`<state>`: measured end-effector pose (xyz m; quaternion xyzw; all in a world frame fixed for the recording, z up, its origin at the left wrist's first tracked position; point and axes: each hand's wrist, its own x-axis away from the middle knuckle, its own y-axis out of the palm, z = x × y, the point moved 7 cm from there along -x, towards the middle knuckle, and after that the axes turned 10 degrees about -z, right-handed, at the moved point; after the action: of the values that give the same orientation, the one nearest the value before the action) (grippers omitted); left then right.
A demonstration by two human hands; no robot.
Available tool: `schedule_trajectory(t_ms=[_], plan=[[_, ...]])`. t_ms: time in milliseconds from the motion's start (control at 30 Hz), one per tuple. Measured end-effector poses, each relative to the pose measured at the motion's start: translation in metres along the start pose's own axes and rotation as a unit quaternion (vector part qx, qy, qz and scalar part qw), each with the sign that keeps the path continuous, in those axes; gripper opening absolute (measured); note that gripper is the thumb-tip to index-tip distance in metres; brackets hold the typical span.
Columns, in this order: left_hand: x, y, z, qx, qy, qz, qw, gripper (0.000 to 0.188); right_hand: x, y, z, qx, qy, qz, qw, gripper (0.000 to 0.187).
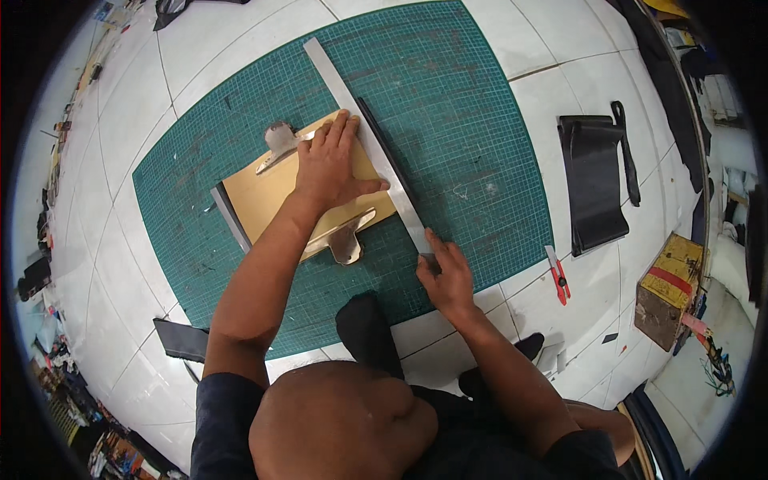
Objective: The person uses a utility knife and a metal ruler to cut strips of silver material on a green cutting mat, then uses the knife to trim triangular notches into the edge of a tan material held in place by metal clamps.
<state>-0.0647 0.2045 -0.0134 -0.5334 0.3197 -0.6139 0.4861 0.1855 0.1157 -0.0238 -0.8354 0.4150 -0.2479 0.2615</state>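
My left hand [328,168] lies flat with spread fingers on a tan board [256,192], its fingertips and thumb against a long metal ruler [326,70]. The near end of that ruler is between the thumb and fingers of my right hand [446,276]. Two metal bulldog clips, one on the far side [280,139] and one on the near side [346,243], grip the board's edges. A dark strip of material [386,148] shows along the ruler's right edge. Another dark edge [230,216] sticks out at the board's left end. All this rests on a green cutting mat [480,120].
A red utility knife [559,276] lies by the mat's right corner. Farther right are folded black material [594,184] and a worn yellow block [670,288]. A dark piece [181,339] sits at the mat's lower left. White tiles [544,40] surround the mat.
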Motion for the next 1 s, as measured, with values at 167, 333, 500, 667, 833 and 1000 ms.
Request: schedule_trajectory(t_ms=[167,333,500,667,833,1000], plan=[[0.001,-0.003,0.001,0.000,-0.001,0.000,1.000,0.123,0.000,0.006,0.006,0.028,-0.006,0.007,1.000,0.057],[0.001,-0.002,0.001,-0.003,0.002,0.007,1.000,0.121,0.000,0.007,0.008,0.019,0.022,-0.016,0.999,0.056],[-0.002,-0.003,0.004,-0.005,-0.003,0.004,1.000,0.121,-0.001,0.008,0.011,0.033,0.025,-0.022,0.999,0.055],[-0.005,-0.006,0.008,-0.011,-0.010,-0.004,1.000,0.121,-0.001,0.000,0.007,0.024,0.038,-0.052,0.998,0.053],[-0.010,-0.001,0.014,-0.024,-0.033,-0.056,0.998,0.121,0.020,-0.073,0.029,0.107,0.010,0.031,0.994,0.049],[-0.011,-0.009,0.013,-0.037,-0.044,-0.068,0.996,0.122,0.092,-0.163,0.110,0.285,0.147,0.149,0.935,0.052]])
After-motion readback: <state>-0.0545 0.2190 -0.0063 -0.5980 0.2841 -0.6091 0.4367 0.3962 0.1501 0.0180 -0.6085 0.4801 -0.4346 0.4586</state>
